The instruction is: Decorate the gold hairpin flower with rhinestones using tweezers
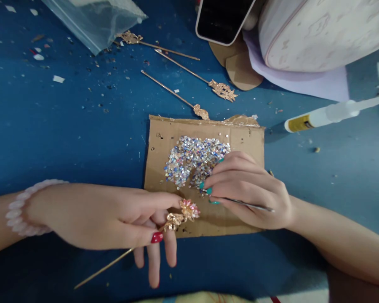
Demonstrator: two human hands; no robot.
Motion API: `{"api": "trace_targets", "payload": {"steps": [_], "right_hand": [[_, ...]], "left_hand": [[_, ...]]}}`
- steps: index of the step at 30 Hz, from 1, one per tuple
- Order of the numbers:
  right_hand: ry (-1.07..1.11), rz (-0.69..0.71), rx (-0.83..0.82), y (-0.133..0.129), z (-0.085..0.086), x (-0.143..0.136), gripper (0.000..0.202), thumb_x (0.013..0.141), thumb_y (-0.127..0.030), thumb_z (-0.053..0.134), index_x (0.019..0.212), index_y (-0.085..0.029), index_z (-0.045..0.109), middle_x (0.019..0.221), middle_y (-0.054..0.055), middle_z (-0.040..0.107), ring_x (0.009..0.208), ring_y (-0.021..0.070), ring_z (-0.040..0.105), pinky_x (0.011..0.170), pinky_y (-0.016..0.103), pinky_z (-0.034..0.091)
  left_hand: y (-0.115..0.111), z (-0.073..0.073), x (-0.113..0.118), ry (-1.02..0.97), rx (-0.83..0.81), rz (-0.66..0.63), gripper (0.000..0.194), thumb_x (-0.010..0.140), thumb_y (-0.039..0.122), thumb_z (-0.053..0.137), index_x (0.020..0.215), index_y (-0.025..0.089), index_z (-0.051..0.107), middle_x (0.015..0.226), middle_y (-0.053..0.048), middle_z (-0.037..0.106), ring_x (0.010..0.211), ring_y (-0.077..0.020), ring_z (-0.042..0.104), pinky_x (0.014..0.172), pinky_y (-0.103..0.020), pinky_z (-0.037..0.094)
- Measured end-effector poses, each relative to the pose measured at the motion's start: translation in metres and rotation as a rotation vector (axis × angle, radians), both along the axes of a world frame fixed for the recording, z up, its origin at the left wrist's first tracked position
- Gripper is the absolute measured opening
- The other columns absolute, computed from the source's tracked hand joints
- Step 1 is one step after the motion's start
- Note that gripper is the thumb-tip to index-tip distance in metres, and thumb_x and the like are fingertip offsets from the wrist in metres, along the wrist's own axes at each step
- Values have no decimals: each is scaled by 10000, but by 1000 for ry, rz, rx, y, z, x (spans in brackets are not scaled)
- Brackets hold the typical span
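Note:
My left hand, red-nailed and with a pale bead bracelet at the wrist, pinches a gold hairpin near its ornamental head. Pink stones cover the flower on that head, and the thin stem slants down to the left. In my right hand, which has teal nails, are slim metal tweezers. Their tip lies among small shiny rhinestones, partly hidden by my fingers. The stones are spread over a cardboard sheet beneath both hands.
Several gold hairpins lie beyond the cardboard. A clear plastic bag is at the upper left, a phone at the top. To the right are a white pouch on lilac paper and a glue bottle. Scraps dot the blue table.

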State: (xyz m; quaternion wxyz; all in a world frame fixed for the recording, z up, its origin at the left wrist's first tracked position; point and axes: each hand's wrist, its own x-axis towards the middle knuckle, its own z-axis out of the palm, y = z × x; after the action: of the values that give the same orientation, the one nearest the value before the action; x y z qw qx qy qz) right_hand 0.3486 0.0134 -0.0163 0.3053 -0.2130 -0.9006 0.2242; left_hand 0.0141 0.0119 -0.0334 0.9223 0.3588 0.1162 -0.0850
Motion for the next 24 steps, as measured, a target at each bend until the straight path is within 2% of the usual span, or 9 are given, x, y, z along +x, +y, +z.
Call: {"api": "trace_targets", "payload": {"steps": [3,7,11,14,16,20,24], "right_hand": [[-13,10,18,0,2,1,143,1216,-99,656,1153,-203,730,1006,65,919,992,212,885,947,411,699],[-13,18,45,-1,2,2,167,1168,-27,663,1160,-179,733,1032,79,923,1031,218,874,968,404,695],[-14,35,58,-1,2,2,135,1176,-34,657,1165,-147,729,1052,97,918,1043,221,858,983,394,684],[-10,42,46,0,3,3,126,1192,-55,655,1166,-149,734,1043,99,916,1037,225,868,976,399,690],[0,39,23,0,3,3,107,1203,-86,671,1165,-157,741,1025,95,915,1029,228,878,969,407,704],[29,16,-45,2,4,7,75,1205,-132,706,1176,-172,762,1029,92,917,1063,238,897,992,428,741],[59,-4,-112,4,9,10,77,1166,-107,751,1182,-175,781,1057,99,922,1094,235,906,1002,406,774]], "left_hand": [[-1,-1,-1,11,-38,10,413,1341,432,544,1752,391,526,1550,-106,800,1191,-238,940,974,-278,683],[-1,-3,-2,41,-62,3,462,1324,500,575,1772,406,511,1551,-105,808,1174,-247,946,954,-292,689],[-1,-6,-2,33,-87,23,435,1324,439,578,1756,431,526,1534,-88,829,1165,-237,949,947,-288,685],[-1,-6,-2,10,-84,28,466,1326,431,582,1783,426,492,1536,-114,832,1220,-273,946,960,-313,691],[0,-5,-1,14,-65,22,474,1329,479,590,1788,426,482,1540,-124,830,1247,-291,941,959,-321,693],[1,-1,3,61,-59,19,531,1283,634,671,1758,481,489,1474,-65,829,1206,-256,946,915,-276,683],[1,0,6,71,-55,36,632,1269,667,676,1819,555,386,1455,-49,815,1220,-272,945,921,-291,691]]}}
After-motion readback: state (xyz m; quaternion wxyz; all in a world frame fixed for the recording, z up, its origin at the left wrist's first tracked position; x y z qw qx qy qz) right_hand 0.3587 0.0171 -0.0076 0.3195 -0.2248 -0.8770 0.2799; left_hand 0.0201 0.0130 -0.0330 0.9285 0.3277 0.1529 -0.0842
